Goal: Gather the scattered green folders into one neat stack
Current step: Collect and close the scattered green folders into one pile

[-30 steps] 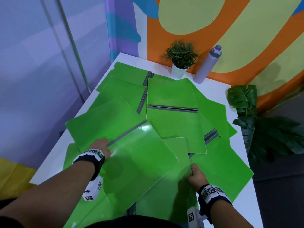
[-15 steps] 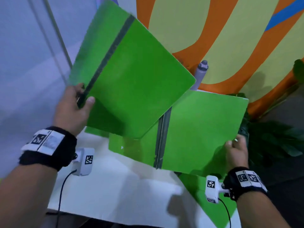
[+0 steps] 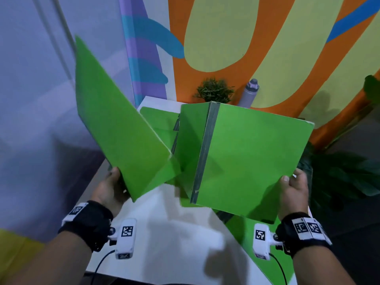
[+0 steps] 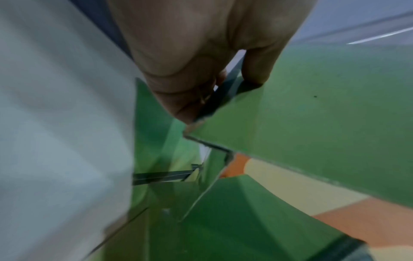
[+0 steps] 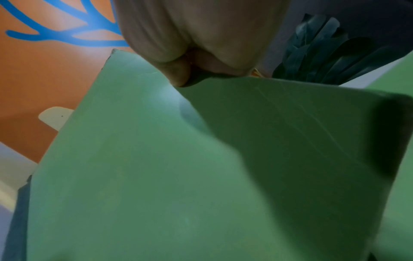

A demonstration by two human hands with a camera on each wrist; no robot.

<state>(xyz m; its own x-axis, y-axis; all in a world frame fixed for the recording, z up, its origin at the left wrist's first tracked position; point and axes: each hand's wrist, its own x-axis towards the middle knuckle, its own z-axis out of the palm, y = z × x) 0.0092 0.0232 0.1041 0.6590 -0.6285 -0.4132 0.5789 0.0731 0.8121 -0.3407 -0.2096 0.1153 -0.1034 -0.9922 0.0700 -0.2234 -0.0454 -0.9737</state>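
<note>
Orange, yellow and blue wall painting (image 3: pixel 267 48) fills the upper right of the head view, above a white table (image 3: pixel 174 233) that runs up the middle of the frame. At the table's far end, top centre, stand a small potted plant (image 3: pixel 214 90) and a grey bottle (image 3: pixel 249 93).

Left of centre, the left hand (image 3: pixel 109 189) grips the lower corner of a green folder (image 3: pixel 115 120) held up off the table and tilted on edge; the left wrist view shows the thumb (image 4: pixel 261 63) on one face and the fingers (image 4: pixel 178 91) curled round the other.

Right of centre, the right hand (image 3: pixel 293 191) pinches the lower right edge of a second green folder (image 3: pixel 253 159), raised and partly open, its grey spine strip (image 3: pixel 204 153) facing the camera.

More green folders (image 3: pixel 160 118) lie on the table behind the two raised ones, and another (image 3: pixel 265 249) lies at the lower right under the right wrist. Dark leaves of a floor plant (image 3: pixel 345 173) show at the right edge.
</note>
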